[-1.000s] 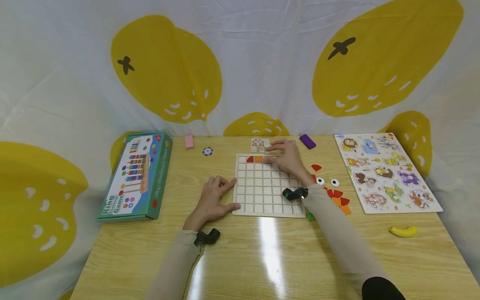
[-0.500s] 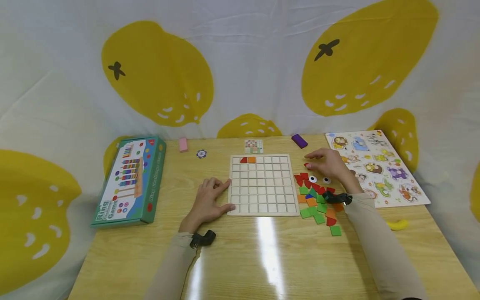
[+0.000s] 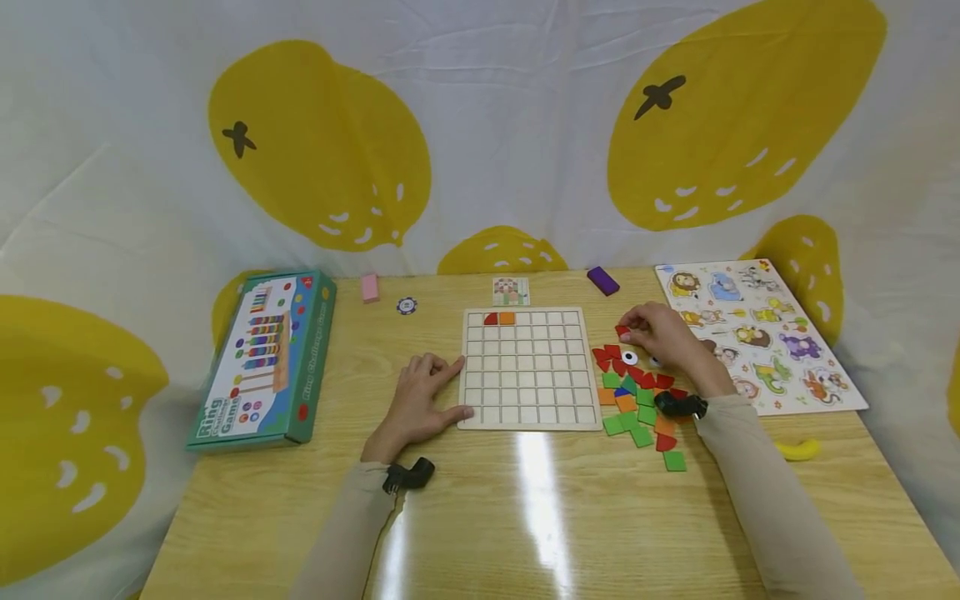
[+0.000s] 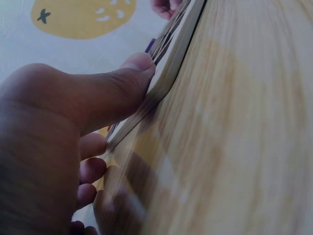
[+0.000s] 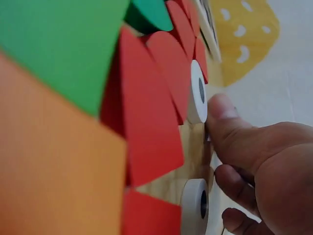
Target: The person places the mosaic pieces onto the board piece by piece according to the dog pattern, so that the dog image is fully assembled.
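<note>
A wooden grid board [image 3: 528,376] lies on the table, with a red quarter-circle piece [image 3: 491,318] and an orange square piece [image 3: 507,318] in its top row. My left hand [image 3: 417,404] touches the board's left side, thumb and forefinger spread; in the left wrist view the thumb [image 4: 115,93] rests at the board's corner. Right of the board, my right hand [image 3: 663,337] pinches a red piece [image 3: 622,331] just beyond the loose pile. In the right wrist view, the thumb [image 5: 234,129] is close to a round white eye piece [image 5: 197,93]; the held piece is hidden there.
Loose green squares [image 3: 642,436], orange and red pieces lie right of the board. A picture card [image 3: 511,292] stands behind it, near a purple block [image 3: 603,281]. An animal puzzle [image 3: 772,367], a toy banana [image 3: 799,450], a game box [image 3: 318,358], a chip [image 3: 407,306] and pink block [image 3: 370,288] surround.
My right hand has moved from the board's top row to the right, beside the pile, and now pinches a red piece with fingers drawn closer together. My left hand stays at the board.
</note>
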A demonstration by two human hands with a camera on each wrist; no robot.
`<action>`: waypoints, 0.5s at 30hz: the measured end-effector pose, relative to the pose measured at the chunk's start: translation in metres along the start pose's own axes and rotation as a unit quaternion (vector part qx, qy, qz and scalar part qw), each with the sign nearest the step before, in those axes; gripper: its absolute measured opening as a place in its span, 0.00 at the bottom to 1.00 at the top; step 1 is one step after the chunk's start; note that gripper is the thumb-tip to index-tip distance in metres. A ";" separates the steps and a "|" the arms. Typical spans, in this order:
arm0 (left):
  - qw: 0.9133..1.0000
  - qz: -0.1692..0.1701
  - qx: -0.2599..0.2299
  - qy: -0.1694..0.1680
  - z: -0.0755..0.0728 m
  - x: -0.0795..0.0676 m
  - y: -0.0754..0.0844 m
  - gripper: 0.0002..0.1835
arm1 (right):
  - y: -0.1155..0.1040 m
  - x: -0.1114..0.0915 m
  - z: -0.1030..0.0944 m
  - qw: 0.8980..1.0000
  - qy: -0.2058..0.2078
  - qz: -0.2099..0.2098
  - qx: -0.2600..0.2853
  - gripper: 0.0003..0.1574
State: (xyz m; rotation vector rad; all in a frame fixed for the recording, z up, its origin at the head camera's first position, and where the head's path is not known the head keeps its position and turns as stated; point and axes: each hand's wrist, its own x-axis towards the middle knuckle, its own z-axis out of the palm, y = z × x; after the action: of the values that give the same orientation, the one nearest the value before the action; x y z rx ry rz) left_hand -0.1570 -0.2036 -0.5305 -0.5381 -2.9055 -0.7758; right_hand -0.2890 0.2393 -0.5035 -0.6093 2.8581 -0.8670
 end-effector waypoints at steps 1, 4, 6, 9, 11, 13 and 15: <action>1.000 0.003 -0.001 0.002 0.000 0.000 0.000 0.46 | 0.000 0.000 0.000 1.000 0.003 -0.006 -0.004 0.14; 1.000 0.014 -0.005 0.007 0.000 0.000 -0.001 0.46 | -0.004 -0.002 0.001 0.999 0.032 -0.016 0.002 0.15; 1.000 0.017 -0.006 0.010 0.000 0.000 -0.001 0.46 | -0.010 -0.003 0.002 0.997 0.073 -0.032 0.014 0.15; 1.000 0.017 -0.006 0.010 -0.001 -0.001 -0.002 0.47 | -0.023 0.001 0.003 0.985 0.150 -0.073 0.037 0.15; 1.000 0.015 -0.006 0.009 -0.001 -0.001 -0.002 0.47 | -0.034 0.006 0.005 0.974 0.198 -0.101 0.054 0.15; 1.000 0.014 -0.008 0.007 -0.001 0.000 -0.002 0.47 | -0.045 0.013 0.008 0.961 0.236 -0.127 0.074 0.16; 1.000 0.015 -0.009 0.007 0.000 0.000 -0.001 0.47 | -0.055 0.021 0.012 0.948 0.264 -0.149 0.093 0.17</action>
State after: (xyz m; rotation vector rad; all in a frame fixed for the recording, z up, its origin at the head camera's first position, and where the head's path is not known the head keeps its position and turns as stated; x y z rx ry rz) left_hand -0.1576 -0.2049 -0.5308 -0.5730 -2.8730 -0.7980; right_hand -0.2865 0.1830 -0.4827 -0.9241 3.1207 -1.5376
